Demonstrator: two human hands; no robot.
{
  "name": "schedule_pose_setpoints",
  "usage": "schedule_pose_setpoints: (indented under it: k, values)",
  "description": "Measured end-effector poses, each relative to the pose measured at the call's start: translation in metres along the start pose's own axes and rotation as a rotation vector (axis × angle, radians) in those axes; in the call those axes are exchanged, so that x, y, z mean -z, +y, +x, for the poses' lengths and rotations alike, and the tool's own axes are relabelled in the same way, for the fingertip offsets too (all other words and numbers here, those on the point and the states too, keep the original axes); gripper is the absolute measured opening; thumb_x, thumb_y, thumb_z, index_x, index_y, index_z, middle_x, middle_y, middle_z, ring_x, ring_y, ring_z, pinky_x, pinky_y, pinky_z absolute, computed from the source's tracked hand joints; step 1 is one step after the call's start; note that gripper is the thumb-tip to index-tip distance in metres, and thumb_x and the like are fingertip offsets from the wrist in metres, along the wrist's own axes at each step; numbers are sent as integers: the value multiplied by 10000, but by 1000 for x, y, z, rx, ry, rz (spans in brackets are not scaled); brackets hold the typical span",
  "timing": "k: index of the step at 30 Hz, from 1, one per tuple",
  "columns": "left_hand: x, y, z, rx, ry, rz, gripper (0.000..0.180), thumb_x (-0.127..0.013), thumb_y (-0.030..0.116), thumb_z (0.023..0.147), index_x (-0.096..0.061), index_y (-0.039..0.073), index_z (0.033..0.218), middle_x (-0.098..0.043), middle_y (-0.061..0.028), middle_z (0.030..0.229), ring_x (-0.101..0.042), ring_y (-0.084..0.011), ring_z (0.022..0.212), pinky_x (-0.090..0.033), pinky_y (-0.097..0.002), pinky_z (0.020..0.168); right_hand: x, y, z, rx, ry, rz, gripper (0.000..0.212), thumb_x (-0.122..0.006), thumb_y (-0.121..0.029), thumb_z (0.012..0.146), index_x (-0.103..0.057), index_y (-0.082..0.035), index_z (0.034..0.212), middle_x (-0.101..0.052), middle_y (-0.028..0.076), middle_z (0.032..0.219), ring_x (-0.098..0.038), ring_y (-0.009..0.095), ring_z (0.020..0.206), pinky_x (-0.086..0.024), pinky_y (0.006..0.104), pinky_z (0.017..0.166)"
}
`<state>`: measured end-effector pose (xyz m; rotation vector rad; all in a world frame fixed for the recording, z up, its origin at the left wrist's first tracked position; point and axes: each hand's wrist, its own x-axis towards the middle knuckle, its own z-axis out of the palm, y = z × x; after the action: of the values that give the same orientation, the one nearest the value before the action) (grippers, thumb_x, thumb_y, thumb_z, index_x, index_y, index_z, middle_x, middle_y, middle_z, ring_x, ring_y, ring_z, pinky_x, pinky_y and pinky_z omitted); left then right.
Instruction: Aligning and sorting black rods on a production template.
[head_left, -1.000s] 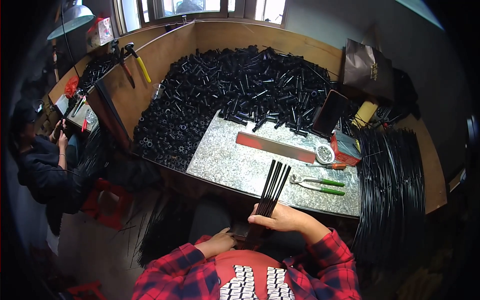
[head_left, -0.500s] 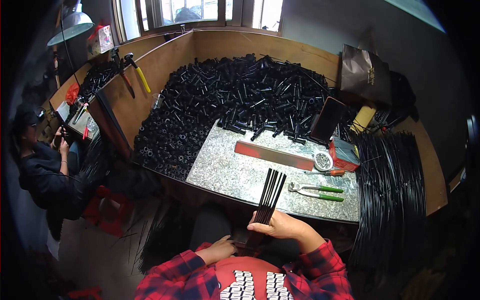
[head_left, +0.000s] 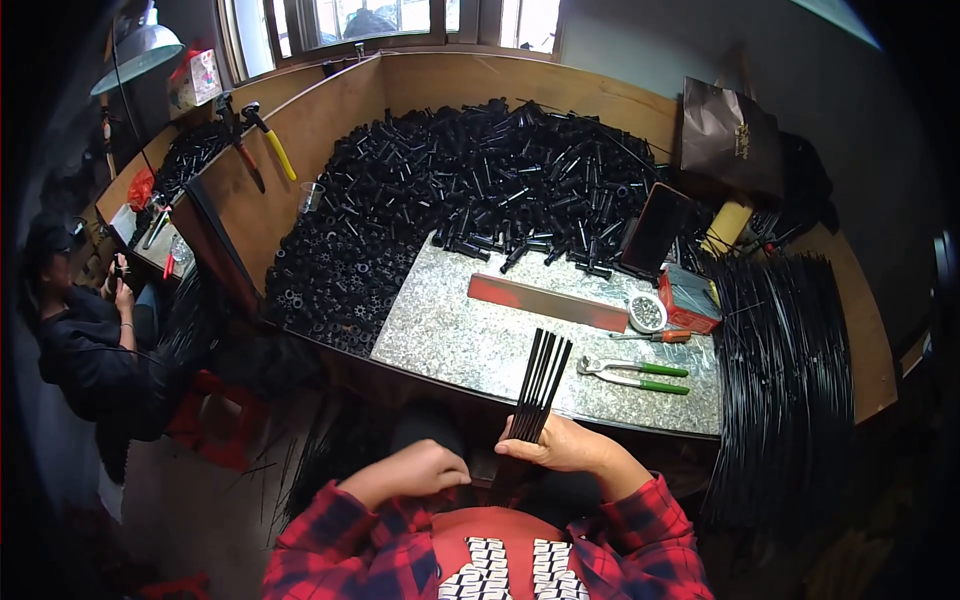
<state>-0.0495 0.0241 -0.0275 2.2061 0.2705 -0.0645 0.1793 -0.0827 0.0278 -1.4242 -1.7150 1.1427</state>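
A bundle of several thin black rods stands fanned in my right hand, its tops spread above my thumb. The fingers wrap around the bundle, and its lower part is dark and hard to make out over my lap. To the left, my left hand is closed, with curled fingers toward the bundle but apart from my right hand. Whatever those fingers may hold is hidden. Just beyond the rods, on the speckled table top, lie pincers with green handles.
A long red-and-grey bar, a white cup of small parts and a screwdriver lie on the table. Black tubular parts are heaped behind. Long black rods hang over the right edge. Another person sits at left.
My left hand has risen from my lap and moved slightly left, with its fingers now more curled. My right hand keeps hold of the rods in nearly the same place.
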Motion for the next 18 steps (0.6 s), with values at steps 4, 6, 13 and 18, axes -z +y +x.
schedule_pose_setpoints:
  k: [4, 6, 13, 18]
  values:
    - [81, 83, -12, -157, 131, -293, 133, -647, 107, 851, -687, -3, 916, -695, -105, 778, -681, -179, 735, -521, -273, 680, 1, 4, -2, -48, -7, -5, 228, -630, -232, 896, -617, -11, 847, -550, 73, 690, -526, 173, 645, -443, 322, 612]
    - [101, 105, -11, -281, 267, -278, 86, -635, 40, 857, -679, -16, 906, -695, -101, 790, -679, -152, 743, -522, -260, 683, 2, 3, -1, -68, -17, -10, 227, -627, -235, 898, -615, -14, 847, -545, 73, 692, -524, 178, 646, -441, 325, 615]
    - [121, 133, 18, -385, 512, -187, 114, -600, 5, 867, -664, -42, 948, -694, -104, 883, -665, -175, 858, -515, -275, 788, 8, -6, -2, 38, -39, -61, 222, -607, -242, 910, -605, -27, 852, -536, 73, 691, -523, 180, 650, -442, 328, 620]
    - [117, 134, 49, -382, 540, -293, 309, -604, 24, 875, -567, -22, 1178, -605, -119, 1166, -580, -189, 1095, -459, -305, 925, -2, -3, -1, 12, -29, -24, 233, -608, -254, 907, -601, -29, 850, -549, 72, 695, -531, 200, 657, -447, 334, 634]
